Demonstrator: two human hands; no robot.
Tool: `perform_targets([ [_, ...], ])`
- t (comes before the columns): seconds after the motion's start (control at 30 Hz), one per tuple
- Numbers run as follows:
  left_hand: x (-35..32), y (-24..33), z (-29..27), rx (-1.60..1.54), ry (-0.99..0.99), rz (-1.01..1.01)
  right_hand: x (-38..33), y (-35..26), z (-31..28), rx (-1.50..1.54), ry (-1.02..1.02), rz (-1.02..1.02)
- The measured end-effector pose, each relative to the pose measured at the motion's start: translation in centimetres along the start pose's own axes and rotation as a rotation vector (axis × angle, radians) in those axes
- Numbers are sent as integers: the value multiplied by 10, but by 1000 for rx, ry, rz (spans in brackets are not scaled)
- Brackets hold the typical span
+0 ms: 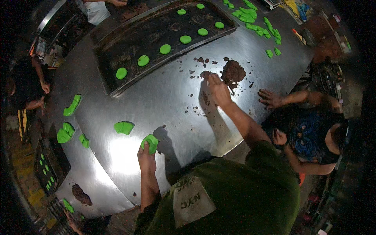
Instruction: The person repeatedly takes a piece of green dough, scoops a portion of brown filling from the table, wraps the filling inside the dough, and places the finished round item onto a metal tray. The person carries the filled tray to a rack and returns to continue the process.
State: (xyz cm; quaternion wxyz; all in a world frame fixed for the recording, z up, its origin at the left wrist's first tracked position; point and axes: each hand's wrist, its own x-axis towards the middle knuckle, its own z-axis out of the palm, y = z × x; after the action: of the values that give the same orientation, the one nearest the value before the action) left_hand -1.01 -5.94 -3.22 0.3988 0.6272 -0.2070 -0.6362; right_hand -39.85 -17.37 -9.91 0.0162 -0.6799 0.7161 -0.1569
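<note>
My left hand (147, 156) presses on a bright green lump of dough (151, 141) on the shiny metal table (172, 102). My right hand (217, 89) reaches forward with fingers spread, its fingertips at the edge of a pile of brown crumbly filling (233, 72). Loose brown crumbs (201, 62) lie scattered around that pile. Another flattened green dough piece (123, 127) sits to the left of my left hand. A long dark tray (117, 58) beyond holds several round green dough discs (165, 49).
Another person (313, 133) leans in at the right, one hand (269, 98) on the table near the brown pile. More green dough pieces lie at the left (66, 133) and at the far right (250, 17). A second brown lump (81, 194) sits at the table's near-left edge.
</note>
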Motion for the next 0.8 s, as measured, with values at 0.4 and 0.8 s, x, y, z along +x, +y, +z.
perform_targets([
  [0.4,-31,34,-12,20,-36,78,20,31,1,347,-507,22],
  [0.8,-113,45,0,-448,-400,127,-141,-255,-141,1229,-119,-179],
])
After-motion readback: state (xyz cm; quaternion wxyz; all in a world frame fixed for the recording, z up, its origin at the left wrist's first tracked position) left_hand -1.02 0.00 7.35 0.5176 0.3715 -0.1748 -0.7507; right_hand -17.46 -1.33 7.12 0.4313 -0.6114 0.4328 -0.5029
